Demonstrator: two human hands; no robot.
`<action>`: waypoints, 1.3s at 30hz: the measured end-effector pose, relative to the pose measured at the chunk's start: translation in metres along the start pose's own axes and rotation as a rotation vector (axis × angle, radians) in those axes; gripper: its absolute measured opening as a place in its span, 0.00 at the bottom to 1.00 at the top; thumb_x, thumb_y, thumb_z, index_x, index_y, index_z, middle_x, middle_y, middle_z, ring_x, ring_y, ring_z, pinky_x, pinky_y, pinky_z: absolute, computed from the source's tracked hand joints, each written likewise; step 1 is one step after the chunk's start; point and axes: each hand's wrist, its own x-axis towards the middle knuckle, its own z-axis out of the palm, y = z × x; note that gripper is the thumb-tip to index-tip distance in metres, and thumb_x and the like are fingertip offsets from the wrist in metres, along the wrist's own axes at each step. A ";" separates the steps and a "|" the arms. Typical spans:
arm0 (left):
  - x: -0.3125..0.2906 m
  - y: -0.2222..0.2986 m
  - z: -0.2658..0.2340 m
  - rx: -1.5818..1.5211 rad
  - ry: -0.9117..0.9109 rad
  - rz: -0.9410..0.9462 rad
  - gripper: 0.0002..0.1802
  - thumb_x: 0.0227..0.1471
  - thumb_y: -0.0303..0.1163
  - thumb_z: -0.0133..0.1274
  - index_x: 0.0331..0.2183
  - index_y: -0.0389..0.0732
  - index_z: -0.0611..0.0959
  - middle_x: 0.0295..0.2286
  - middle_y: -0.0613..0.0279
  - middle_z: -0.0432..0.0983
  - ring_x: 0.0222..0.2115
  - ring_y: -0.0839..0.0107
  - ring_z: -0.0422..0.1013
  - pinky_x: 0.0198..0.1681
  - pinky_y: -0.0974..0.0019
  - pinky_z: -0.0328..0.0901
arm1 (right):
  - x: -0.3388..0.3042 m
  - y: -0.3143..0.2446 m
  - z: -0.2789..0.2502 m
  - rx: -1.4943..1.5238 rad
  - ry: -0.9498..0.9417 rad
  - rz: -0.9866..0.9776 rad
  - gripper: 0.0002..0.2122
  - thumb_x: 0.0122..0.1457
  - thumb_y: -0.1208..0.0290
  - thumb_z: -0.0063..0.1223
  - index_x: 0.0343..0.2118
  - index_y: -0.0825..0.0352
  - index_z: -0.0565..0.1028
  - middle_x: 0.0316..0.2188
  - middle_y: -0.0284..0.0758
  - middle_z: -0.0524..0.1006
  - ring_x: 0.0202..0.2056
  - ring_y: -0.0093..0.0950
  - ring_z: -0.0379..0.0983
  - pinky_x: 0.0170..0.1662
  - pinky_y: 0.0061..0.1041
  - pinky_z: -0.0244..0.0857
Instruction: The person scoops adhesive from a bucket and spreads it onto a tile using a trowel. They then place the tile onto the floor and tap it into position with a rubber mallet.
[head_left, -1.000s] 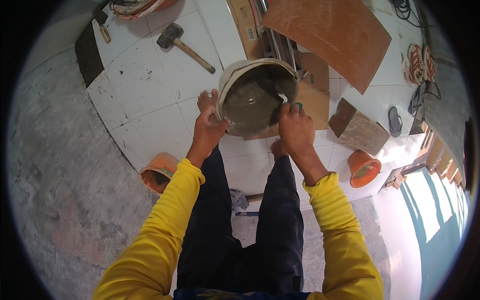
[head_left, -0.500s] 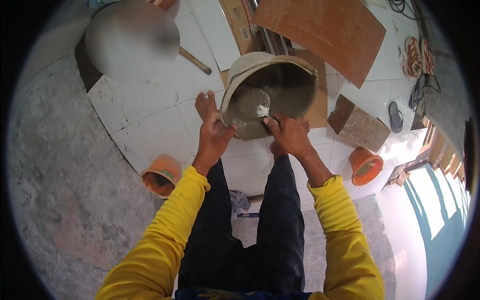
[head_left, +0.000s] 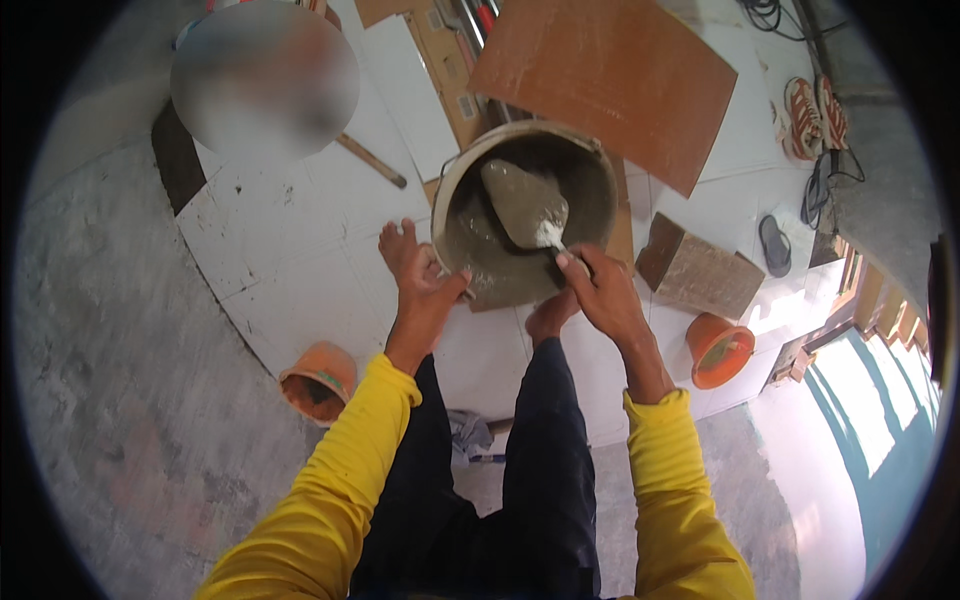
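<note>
A mortar-smeared bucket (head_left: 596, 190) stands in front of my feet, its mouth facing up toward me. My left hand (head_left: 424, 300) is closed on the near left part of its rim, thumb over the edge. In my right hand (head_left: 604, 290) is the handle of a trowel (head_left: 515, 195). The trowel's blade, coated in wet grey mortar, is inside the bucket and points to the far left. A white clump sits where blade meets handle. Grey mortar clings to the bucket's inner wall; its depth is hard to tell.
Orange pots lie at left (head_left: 318, 382) and right (head_left: 721, 350). A wooden block (head_left: 700, 268), a dark sandal (head_left: 774, 246) and a pair of shoes (head_left: 815, 117) are at right. Beyond the bucket lies a brown board (head_left: 610, 85). A wooden handle (head_left: 372, 162) shows at upper left, near a blurred patch.
The bucket has swung from tilted sideways to more upright. The trowel's blade has risen into plain view inside it, turned by my right hand. My left hand keeps its hold on the rim.
</note>
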 end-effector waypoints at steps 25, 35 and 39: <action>-0.009 0.004 -0.021 -0.097 0.056 -0.149 0.23 0.59 0.18 0.56 0.55 0.35 0.73 0.50 0.53 0.80 0.45 0.67 0.81 0.42 0.61 0.83 | 0.135 -0.038 -0.074 -0.332 0.573 -0.004 0.20 0.69 0.56 0.52 0.53 0.66 0.81 0.38 0.59 0.83 0.42 0.61 0.79 0.50 0.55 0.69; 0.002 -0.002 -0.018 -0.092 0.035 -0.171 0.21 0.59 0.17 0.55 0.54 0.35 0.74 0.48 0.55 0.81 0.42 0.70 0.82 0.37 0.65 0.82 | 0.146 0.036 -0.132 0.413 0.525 0.320 0.20 0.73 0.54 0.48 0.48 0.69 0.81 0.31 0.39 0.82 0.27 0.27 0.80 0.30 0.33 0.74; 0.006 -0.001 -0.012 -0.057 0.046 -0.171 0.21 0.59 0.18 0.55 0.54 0.37 0.75 0.48 0.57 0.81 0.40 0.73 0.81 0.34 0.69 0.79 | 0.110 0.052 -0.106 0.636 0.473 0.367 0.22 0.75 0.55 0.46 0.55 0.71 0.75 0.33 0.36 0.79 0.26 0.24 0.76 0.26 0.29 0.71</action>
